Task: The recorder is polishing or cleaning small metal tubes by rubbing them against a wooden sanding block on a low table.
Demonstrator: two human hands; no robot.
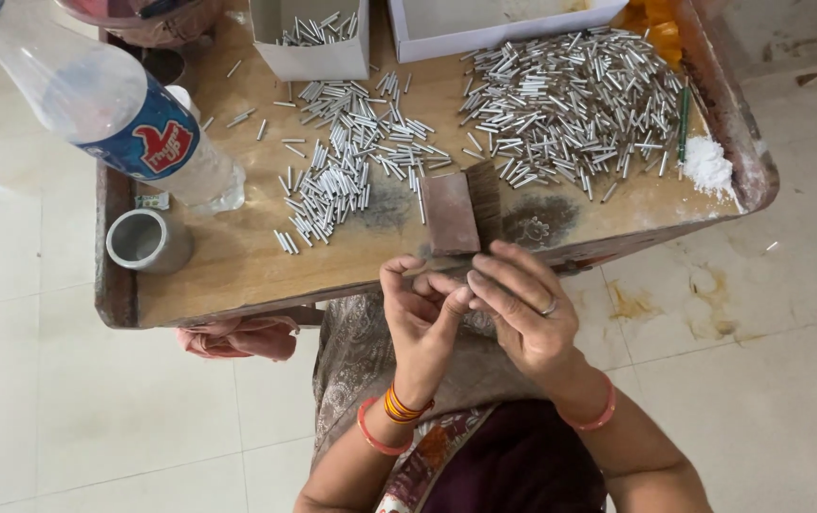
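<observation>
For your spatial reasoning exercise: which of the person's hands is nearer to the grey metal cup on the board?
Left. The left hand is to the right of and below the cup, off the board's front edge. The right hand is farther right, beyond the left.

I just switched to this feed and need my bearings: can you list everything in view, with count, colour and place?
Wooden tray table: one, brown, centre.
Small metal tubes: too many to count, silver, in two heaps on the table.
Cardboard boxes: two, white, far edge; the left one holds tubes.
Flat block: one, reddish-brown, near edge.
Plastic bottle: one, clear with blue label, left.
Metal cup: one, grey, left.
White powder: one small heap, right corner.
Green stick: one, right.
Pink cloth: one, under the table.
Left hand, right hand: fingertips together at the near edge; whatever they pinch is too small to tell.
</observation>
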